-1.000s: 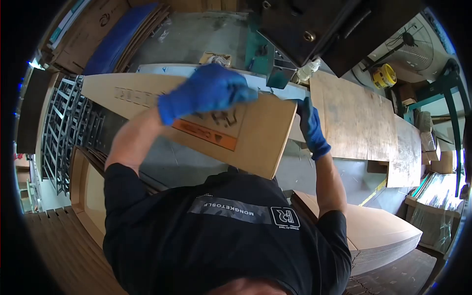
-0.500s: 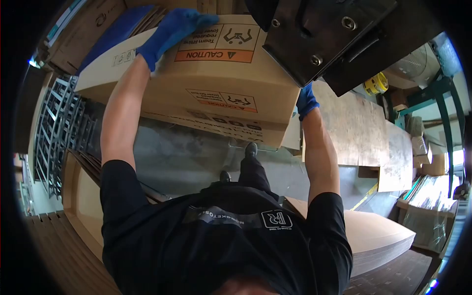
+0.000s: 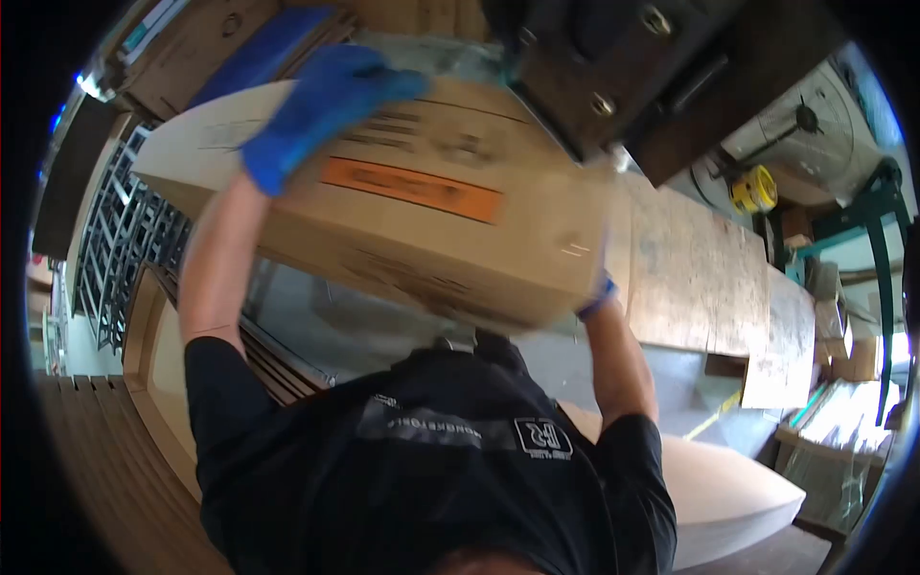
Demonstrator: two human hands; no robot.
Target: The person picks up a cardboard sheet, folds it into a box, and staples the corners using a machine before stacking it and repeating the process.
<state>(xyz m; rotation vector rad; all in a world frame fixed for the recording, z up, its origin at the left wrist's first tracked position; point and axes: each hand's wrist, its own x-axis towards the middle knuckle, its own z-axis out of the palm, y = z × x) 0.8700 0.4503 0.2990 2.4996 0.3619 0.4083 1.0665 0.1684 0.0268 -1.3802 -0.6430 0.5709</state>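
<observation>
A large cardboard box [image 3: 383, 244] with an orange caution strip hangs tilted in front of my body, blurred by motion. My left hand [image 3: 326, 110], in a blue glove, grips its far upper edge, thumb toward the right. At the box's right end is my right hand [image 3: 599, 295], also gloved in blue; its fingers are mostly hidden behind the corner, where it supports the box.
A dark metal machine part with bolts [image 3: 613, 77] juts in above the box's right end. Plywood sheets [image 3: 695, 268] lie to the right. Stacked cardboard [image 3: 728, 498] stands behind on the right, and metal racking [image 3: 125, 240] on the left. A yellow tape roll [image 3: 752, 190] sits at upper right.
The box has come closer to my body and away from the machine part, its right end lower. Both hands keep their hold, and my right hand has moved down with it.
</observation>
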